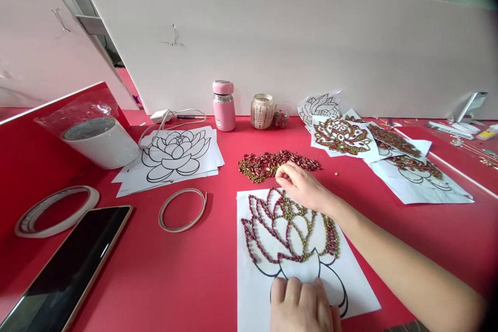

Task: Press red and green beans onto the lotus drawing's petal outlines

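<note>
At the left edge of the red table point(136, 270) we find 1 tape roll point(93, 199) lying flat, beside a dark-screened phone point(73, 264). Behind these, a white tub point(103, 140) lies tilted, with clear plastic at its top. Next we record a stack of lotus prints point(175, 158), a white cable point(153, 135) partly over it, and 1 thin ring point(160, 212) in front. A pink bottle point(224, 109) and a jar point(261, 112) stand upright near the white partition point(272, 36).

At centre we note a heap of red and green beans point(278, 160). The lotus sheet point(249, 295) lies in front of it, its upper petals outlined in beans, its lower lines bare. The right hand point(293, 180) is at the heap's near edge, fingers bent closely together; we cannot tell whether they grip a bean. The left hand point(303, 306) rests on the sheet's lower part, fingers curled under; we cannot see whether it holds anything.

To the right, bean-decorated sheets point(342, 137) overlap.
</note>
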A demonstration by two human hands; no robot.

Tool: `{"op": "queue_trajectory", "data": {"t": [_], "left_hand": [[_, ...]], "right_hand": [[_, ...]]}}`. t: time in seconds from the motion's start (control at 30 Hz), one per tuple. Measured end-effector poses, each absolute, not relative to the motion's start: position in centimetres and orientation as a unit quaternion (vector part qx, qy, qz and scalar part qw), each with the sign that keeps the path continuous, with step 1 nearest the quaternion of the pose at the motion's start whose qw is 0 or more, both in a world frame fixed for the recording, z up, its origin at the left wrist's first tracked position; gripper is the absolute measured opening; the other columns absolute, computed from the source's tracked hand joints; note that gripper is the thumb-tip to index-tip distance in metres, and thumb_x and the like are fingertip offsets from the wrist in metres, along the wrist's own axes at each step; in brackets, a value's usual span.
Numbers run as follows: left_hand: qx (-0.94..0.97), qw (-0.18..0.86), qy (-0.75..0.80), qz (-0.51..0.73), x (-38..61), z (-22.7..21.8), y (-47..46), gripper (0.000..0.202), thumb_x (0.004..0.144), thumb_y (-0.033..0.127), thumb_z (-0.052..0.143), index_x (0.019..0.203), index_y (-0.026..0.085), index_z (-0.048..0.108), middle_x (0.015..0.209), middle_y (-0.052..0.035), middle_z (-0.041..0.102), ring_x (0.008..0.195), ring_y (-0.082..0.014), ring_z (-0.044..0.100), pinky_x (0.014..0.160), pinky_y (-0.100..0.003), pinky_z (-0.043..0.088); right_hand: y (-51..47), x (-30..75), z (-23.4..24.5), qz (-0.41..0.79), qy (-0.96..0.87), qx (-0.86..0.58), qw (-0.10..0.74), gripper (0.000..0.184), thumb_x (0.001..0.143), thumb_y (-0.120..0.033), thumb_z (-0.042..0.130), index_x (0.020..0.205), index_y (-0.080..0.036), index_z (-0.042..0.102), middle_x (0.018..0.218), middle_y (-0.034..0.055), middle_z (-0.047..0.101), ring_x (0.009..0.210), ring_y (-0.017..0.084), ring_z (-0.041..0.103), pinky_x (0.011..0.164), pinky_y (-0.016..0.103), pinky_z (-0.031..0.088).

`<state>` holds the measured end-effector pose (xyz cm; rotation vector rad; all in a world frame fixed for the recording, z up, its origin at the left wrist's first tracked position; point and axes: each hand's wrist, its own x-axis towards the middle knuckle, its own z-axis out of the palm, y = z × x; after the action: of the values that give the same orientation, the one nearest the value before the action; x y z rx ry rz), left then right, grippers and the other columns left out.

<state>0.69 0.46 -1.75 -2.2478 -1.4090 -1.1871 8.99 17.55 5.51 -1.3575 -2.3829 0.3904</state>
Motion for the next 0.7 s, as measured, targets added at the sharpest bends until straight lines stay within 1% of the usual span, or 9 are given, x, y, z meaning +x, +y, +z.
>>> {"op": "queue_trajectory", "data": {"t": [0.1,0.17,0.23,0.3,0.5,0.7], "left_hand": [[-0.785,0.076,-0.474,-0.392,0.4,-0.5,0.3,0.014,0.067,0.014,0.052,0.080,0.012,0.058,0.053,0.0009,0.046,0.048,-0.0137,0.042,0.048,-0.029,0.025],[-0.813,0.039,-0.454,-0.361,0.1,0.1,0.2,0.018,0.069,0.014,0.053,0.086,0.011,0.058,0.059,-0.0003,0.051,0.051,-0.0146,0.044,0.050,-0.030,0.028],[-0.821,0.014,-0.455,-0.343,0.0,0.4,0.1,0.019,0.071,0.015,0.054,0.089,0.010,0.058,0.062,-0.0011,0.052,0.054,-0.0151,0.045,0.050,-0.030,0.029],[-0.813,0.006,-0.465,-0.351,0.0,0.5,0.0,0.018,0.073,0.015,0.053,0.089,0.010,0.058,0.062,-0.0016,0.052,0.054,-0.0157,0.045,0.050,-0.031,0.029],[-0.826,-0.003,-0.460,-0.327,0.0,0.7,0.0,0.019,0.075,0.016,0.053,0.091,0.009,0.059,0.063,-0.0023,0.053,0.057,-0.0159,0.045,0.051,-0.031,0.032],[-0.823,-0.003,-0.469,-0.322,0.0,0.9,-0.2,0.018,0.075,0.016,0.053,0.091,0.009,0.059,0.063,-0.0021,0.052,0.057,-0.0159,0.045,0.051,-0.032,0.033]], "right_hand": [[15.6,11.2,6.1,0.183,-0.847,-0.443,0.228,0.008,0.085,-0.016,0.039,0.079,-0.018,0.045,0.079,0.0023,0.050,0.074,0.012,0.048,0.068,0.025,0.039],[13.9,12.6,6.4,0.199,-0.852,-0.429,0.225,0.007,0.086,-0.017,0.039,0.081,-0.018,0.044,0.079,0.0019,0.049,0.073,0.012,0.047,0.067,0.025,0.039],[12.2,13.7,6.5,0.206,-0.860,-0.421,0.203,0.007,0.086,-0.017,0.039,0.082,-0.019,0.044,0.081,0.0022,0.049,0.073,0.012,0.047,0.066,0.025,0.039],[10.7,14.6,6.5,0.200,-0.872,-0.414,0.170,0.008,0.087,-0.017,0.038,0.081,-0.018,0.044,0.081,0.0024,0.049,0.073,0.012,0.047,0.065,0.025,0.039],[8.5,15.6,6.0,0.100,-0.919,-0.373,0.075,0.012,0.086,-0.015,0.041,0.080,-0.018,0.050,0.082,0.0014,0.053,0.075,0.013,0.048,0.068,0.027,0.035],[8.4,15.1,5.8,0.049,-0.941,-0.335,0.029,0.016,0.085,-0.012,0.041,0.081,-0.017,0.055,0.080,0.0016,0.054,0.077,0.013,0.048,0.070,0.028,0.032]]}}
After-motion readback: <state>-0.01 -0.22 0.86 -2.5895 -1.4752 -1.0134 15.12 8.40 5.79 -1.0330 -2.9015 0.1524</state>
